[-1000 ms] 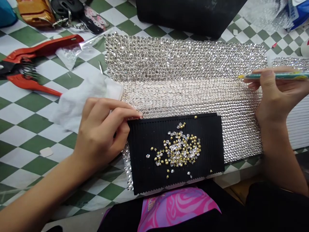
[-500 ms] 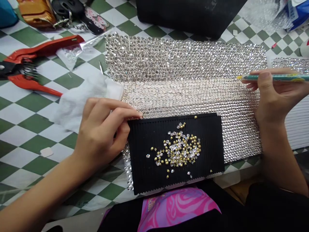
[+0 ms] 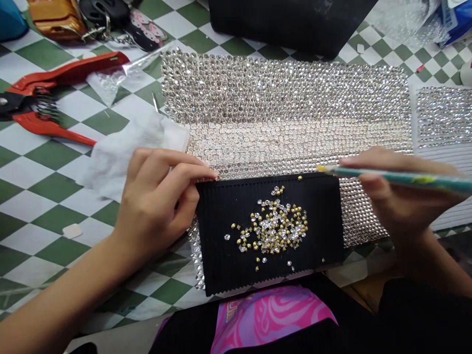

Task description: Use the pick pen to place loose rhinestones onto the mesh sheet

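Observation:
My right hand (image 3: pixel 394 191) is closed round a teal pencil (image 3: pixel 401 177) with a yellow tip, which points left over the upper right edge of a black ridged tray (image 3: pixel 221 265). Loose rhinestones (image 3: pixel 280 228), some gold side up and some clear, lie heaped in the tray's middle. My left hand (image 3: pixel 158 196) has its fingers bent at the tray's upper left corner, gripping that edge. Beneath the tray spreads a sheet set with rows of rhinestones (image 3: pixel 283 88). Across its middle runs a paler band (image 3: pixel 287 140) of rows.
Red-handled pliers (image 3: pixel 47 98) and a crumpled white cloth (image 3: pixel 121 152) lie at left. A black box-like object (image 3: pixel 291 24) stands at the back. Keys with a keychain (image 3: pixel 125 29) sit at upper left. A second stone-set strip (image 3: pixel 446 115) is at right.
My right hand has come down and left with the pencil, from over the sheet to the tray's upper right edge. My left hand and the tray have stayed in place.

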A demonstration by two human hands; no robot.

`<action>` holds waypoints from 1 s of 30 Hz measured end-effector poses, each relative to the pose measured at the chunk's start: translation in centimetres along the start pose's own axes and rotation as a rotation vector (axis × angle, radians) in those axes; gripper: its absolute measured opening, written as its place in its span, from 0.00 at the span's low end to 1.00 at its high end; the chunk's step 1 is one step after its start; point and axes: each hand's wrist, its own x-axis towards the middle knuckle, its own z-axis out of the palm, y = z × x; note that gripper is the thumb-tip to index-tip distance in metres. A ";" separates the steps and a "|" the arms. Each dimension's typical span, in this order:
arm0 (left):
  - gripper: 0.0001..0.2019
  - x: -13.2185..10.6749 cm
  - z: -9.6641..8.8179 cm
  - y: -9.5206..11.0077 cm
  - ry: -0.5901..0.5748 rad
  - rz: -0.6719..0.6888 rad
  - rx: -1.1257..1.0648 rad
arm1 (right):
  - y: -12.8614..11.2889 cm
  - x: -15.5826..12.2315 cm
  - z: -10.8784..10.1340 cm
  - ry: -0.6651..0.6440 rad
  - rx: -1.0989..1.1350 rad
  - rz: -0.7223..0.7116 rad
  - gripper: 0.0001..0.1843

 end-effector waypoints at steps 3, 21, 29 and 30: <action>0.11 -0.1 0.0 0.0 0.003 0.003 0.005 | -2.7 0.2 0.8 -0.227 -0.050 -0.059 0.06; 0.11 -0.2 0.2 -0.2 0.009 0.014 0.009 | -1.4 1.6 1.7 0.036 0.079 0.010 0.07; 0.12 -0.1 0.2 -0.3 0.049 0.055 0.005 | 9.2 3.6 -1.2 0.517 0.169 -0.094 0.20; 0.12 -0.1 0.3 -0.3 0.045 0.052 0.002 | 9.8 3.6 -1.3 0.518 0.164 -0.068 0.21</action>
